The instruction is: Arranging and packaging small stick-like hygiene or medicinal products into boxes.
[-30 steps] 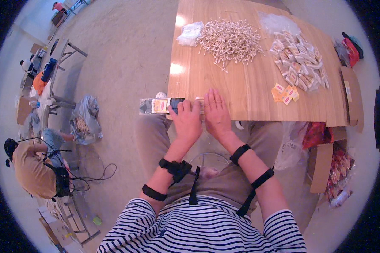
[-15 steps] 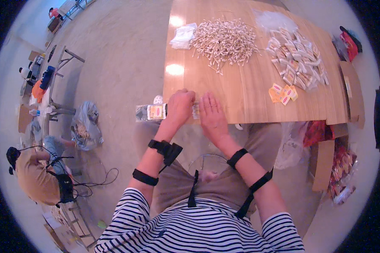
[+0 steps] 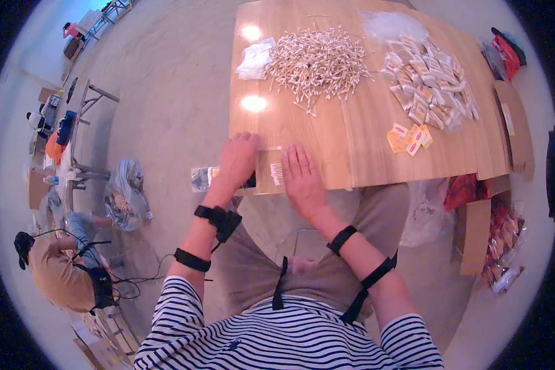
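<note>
A short row of white cotton swabs [image 3: 276, 174] lies at the table's near edge, against the fingers of my right hand [image 3: 303, 179]. That hand rests flat on the wood, fingers stretched out. To the left, my left hand [image 3: 235, 163] is bent, its fingers curled downward; what they hold, if anything, is hidden. One lone swab [image 3: 271, 148] lies crosswise between the hands, one end beside my left fingers. Beneath my left hand, a small swab packet with a yellow card [image 3: 213, 174] is mostly covered. A black piece [image 3: 251, 180] shows beside it.
A big heap of loose swabs [image 3: 317, 65] lies farther back, with clear bags [image 3: 255, 59] on its left. Filled swab packets [image 3: 428, 83] are piled at the right, near printed yellow cards [image 3: 409, 139]. Cardboard boxes [image 3: 475, 237] stand below the right edge. Another person [image 3: 61, 271] sits at left.
My left hand has moved left, away from the swab row and over the packet, uncovering the row and a lone swab. My right hand stays beside the row. The whole view has shifted slightly.
</note>
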Motion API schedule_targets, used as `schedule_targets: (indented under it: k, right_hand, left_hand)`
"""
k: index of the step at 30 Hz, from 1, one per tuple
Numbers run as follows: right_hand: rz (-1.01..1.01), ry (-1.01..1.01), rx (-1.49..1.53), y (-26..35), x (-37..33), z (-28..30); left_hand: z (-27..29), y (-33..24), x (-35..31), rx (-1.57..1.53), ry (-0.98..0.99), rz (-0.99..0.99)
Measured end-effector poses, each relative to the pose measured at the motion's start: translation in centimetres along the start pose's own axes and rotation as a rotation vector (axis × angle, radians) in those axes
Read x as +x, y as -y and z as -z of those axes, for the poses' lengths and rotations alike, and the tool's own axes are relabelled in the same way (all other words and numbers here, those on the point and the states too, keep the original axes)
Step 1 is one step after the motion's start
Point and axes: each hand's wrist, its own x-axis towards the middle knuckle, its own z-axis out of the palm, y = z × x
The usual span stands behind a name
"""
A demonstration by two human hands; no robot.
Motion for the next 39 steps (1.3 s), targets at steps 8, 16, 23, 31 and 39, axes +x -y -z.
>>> schedule_targets:
  k: [8, 16, 23, 31, 39]
  right_hand:
    - [-0.017, 0.057, 0.008, 0.3, 0.2, 0.3]
    - [-0.020, 0.057, 0.001, 0.7, 0.0, 0.2]
    - [-0.031, 0.044, 0.008, 0.3, -0.2, -0.1]
    - [-0.045, 0.009, 0.059, 0.2, -0.3, -0.6]
    - [-0.011, 0.064, 0.154, 0.2, -0.3, 0.6]
  left_hand:
    - [1.1, -0.9, 4.4, 0.040, -0.035, -0.129]
    - [-1.7, -3.3, 12.2, -0.030, -0.102, -0.229]
    - [-0.9, -4.5, 3.4, -0.178, -0.058, -0.188]
    - [0.3, -7.2, -9.7, -0.105, 0.056, -0.008]
    - [-4.9, -9.6, -9.1, 0.146, -0.107, 0.118]
